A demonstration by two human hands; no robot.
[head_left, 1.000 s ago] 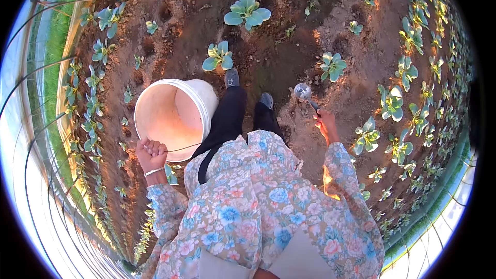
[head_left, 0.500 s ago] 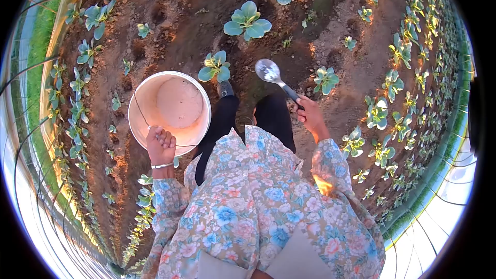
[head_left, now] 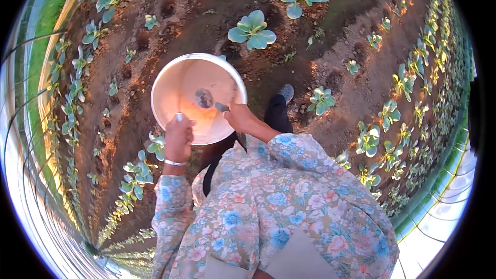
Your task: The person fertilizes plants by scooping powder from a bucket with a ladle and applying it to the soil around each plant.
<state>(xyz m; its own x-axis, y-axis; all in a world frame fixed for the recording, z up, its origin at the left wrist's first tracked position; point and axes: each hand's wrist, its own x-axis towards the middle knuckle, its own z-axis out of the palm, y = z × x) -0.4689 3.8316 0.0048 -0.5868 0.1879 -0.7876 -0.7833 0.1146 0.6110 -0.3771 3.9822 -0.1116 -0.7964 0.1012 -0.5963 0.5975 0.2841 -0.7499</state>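
Note:
A white bucket (head_left: 169, 87) hangs in front of my legs, its mouth facing up toward me. My left hand (head_left: 179, 137) is closed at its near rim, where the thin wire handle was seen; the handle itself is hard to make out now. My right hand (head_left: 247, 119) reaches over the bucket's right rim, fingers closed round the dark handle of a spoon (head_left: 204, 98). The spoon's bowl is inside the bucket, over its pinkish interior. Whether it touches the bottom or any contents I cannot tell.
Rows of leafy young plants grow in brown soil. One larger plant (head_left: 252, 30) stands ahead, another (head_left: 321, 101) to the right of my shoe (head_left: 287, 92). Part of a plant shows behind the bucket's far rim. Curved hoops and grass strips edge both sides.
My right hand has swung left, carrying the spoon from above the soil into the bucket. The bucket and my left hand have shifted right and now cover most of the nearby plant. A foot has stepped forward.

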